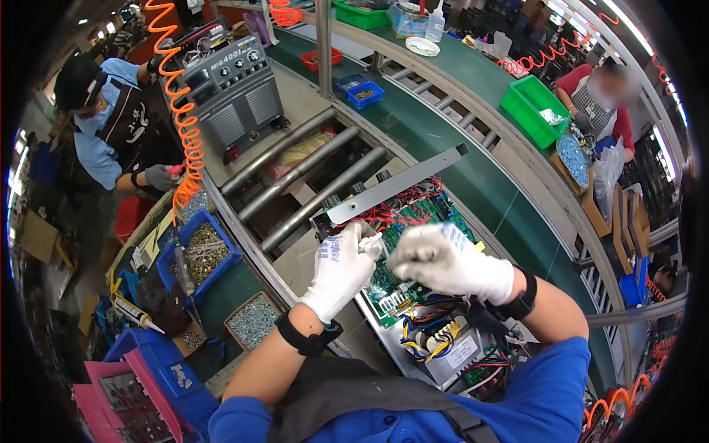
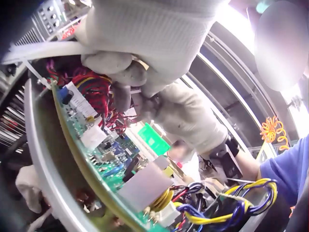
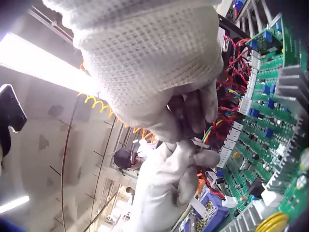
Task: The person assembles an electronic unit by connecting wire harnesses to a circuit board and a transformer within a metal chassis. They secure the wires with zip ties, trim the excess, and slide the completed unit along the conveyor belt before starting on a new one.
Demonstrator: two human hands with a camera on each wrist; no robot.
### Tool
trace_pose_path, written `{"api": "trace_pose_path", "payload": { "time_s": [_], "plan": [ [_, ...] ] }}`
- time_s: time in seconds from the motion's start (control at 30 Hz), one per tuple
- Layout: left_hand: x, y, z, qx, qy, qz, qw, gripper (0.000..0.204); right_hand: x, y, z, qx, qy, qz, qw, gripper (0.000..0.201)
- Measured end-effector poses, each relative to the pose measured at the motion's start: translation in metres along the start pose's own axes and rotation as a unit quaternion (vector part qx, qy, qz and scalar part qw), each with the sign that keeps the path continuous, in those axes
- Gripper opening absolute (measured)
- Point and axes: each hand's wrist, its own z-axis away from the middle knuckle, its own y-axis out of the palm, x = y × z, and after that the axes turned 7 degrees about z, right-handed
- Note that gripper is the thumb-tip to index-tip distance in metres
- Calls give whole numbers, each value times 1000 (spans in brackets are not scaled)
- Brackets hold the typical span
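Note:
My gloved left hand (image 1: 341,269) pinches a small white piece (image 1: 373,242) over the far left part of a green circuit board (image 1: 384,284). My gloved right hand (image 1: 450,262) is beside it, fingers curled and blurred; I cannot tell what is between them. Both wrist views show the fingertips of the two hands close together, near bundled red wires (image 2: 99,96) and white connectors (image 3: 231,140). A grey metal strip (image 1: 399,184) lies slanted across the chassis just beyond the hands. Nearer my body are yellow and blue wires (image 1: 443,336) and a labelled metal box (image 1: 461,351).
Metal rollers (image 1: 303,177) lead left to a welding machine (image 1: 236,85), where a person (image 1: 111,125) works. An orange coiled hose (image 1: 188,133) hangs there. A blue bin of brass parts (image 1: 203,255) and a tray of screws (image 1: 255,321) stand at left. A green bin (image 1: 535,111) is at far right.

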Motion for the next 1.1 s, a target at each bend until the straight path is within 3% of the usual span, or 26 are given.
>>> {"api": "trace_pose_path", "payload": {
  "time_s": [0.07, 0.17, 0.2, 0.23, 0.27, 0.33, 0.4, 0.5, 0.57, 0.6, 0.67, 0.73, 0.83, 0.9, 0.93, 1.0, 1.1],
  "plan": [
    [1, -2, 3, 3, 4, -85, 996, 18, 2, -3, 6, 37, 5, -36, 999, 14],
    [4, -27, 24, -26, 23, -50, 998, 22, 6, -21, 2, 89, 68, -117, 987, 24],
    [9, -34, 31, -50, 29, -9, 998, 23, -2, -23, -2, 66, 22, -18, 997, 28],
    [28, -34, 34, -88, 159, -65, 981, 32, -17, -16, -6, 43, 29, -15, 999, 29],
    [30, -32, 33, -82, 158, -69, 982, 32, -29, -10, -12, 19, 32, -9, 999, 31],
    [27, -23, 27, -141, 265, -189, 935, 44, -38, -7, -24, -10, -12, 122, 992, 30],
    [26, -12, 19, -81, 182, -272, 941, 55, -50, -1, -35, -20, -64, 213, 975, 26],
    [35, 1, 7, -75, 190, -201, 958, 47, -44, -4, -48, 14, -37, 241, 970, 19],
    [38, 3, 4, -52, 128, -38, 990, 42, -42, -2, -50, 32, -26, 280, 959, 18],
    [42, 5, 1, -49, 131, -39, 989, 42, -42, -1, -52, 51, -18, 317, 947, 18],
    [48, 9, 2, -53, 91, 82, 991, 38, -43, 3, -52, 35, -23, 335, 941, 19],
    [44, 10, 1, -62, 109, 57, 990, 34, -49, 5, -50, 24, -5, 278, 960, 18],
    [43, 8, -1, -100, 244, -99, 959, 28, -40, -6, -38, 7, -32, 194, 980, 21],
    [46, 10, -4, -115, 267, -97, 952, 29, -42, -4, -31, -3, -64, 62, 996, 26],
    [47, 11, -3, -126, 287, -93, 945, 31, -42, -4, -31, -3, -64, 61, 996, 26],
    [46, 9, 0, -111, 274, -83, 952, 34, -35, -3, -29, 24, 90, -189, 978, 26],
    [40, 4, -1, -46, 271, -174, 946, 44, -21, -7, -30, 51, 124, -242, 961, 33]
  ]
}}
